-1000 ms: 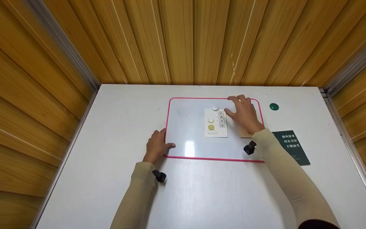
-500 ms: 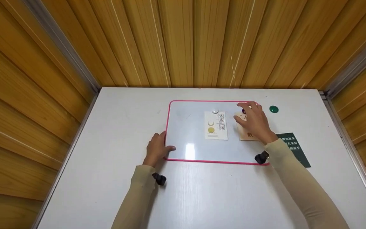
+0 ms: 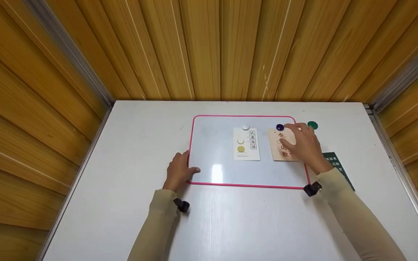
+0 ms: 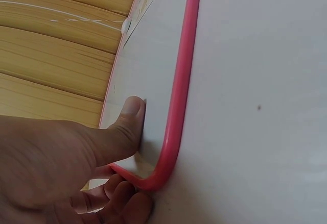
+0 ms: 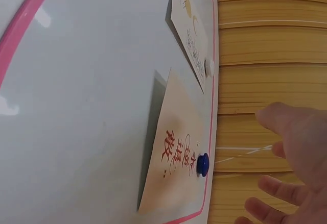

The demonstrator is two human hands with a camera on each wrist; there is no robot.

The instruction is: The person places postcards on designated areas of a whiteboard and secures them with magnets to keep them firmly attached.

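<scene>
A whiteboard [image 3: 214, 145] with a pink rim lies on the table. My left hand [image 3: 178, 169] grips its left edge, thumb over the surface and fingers at the rim. A dark blue round magnet [image 3: 280, 127] sits at the top of a beige card [image 3: 277, 146] with reddish-brown characters on the board's right side. Over that card's right part, partly covering it, my right hand [image 3: 305, 143] has its fingers spread and holds nothing. In the right wrist view, the hand [image 5: 301, 152] is apart from the blue magnet. Left of the beige card, a white card [image 3: 246, 145] has a white magnet [image 3: 245, 127] at its top.
Right of the board, a green magnet [image 3: 312, 125] lies on the white table [image 3: 140, 145]. A dark green card [image 3: 335, 161] with white characters is partly hidden by the right forearm. Wood-patterned panels [image 3: 238, 50] stand behind the table and at both sides.
My right hand has moved right and toward me from the board's top, uncovering the blue magnet and more of the beige card. The left hand stays at the board's edge.
</scene>
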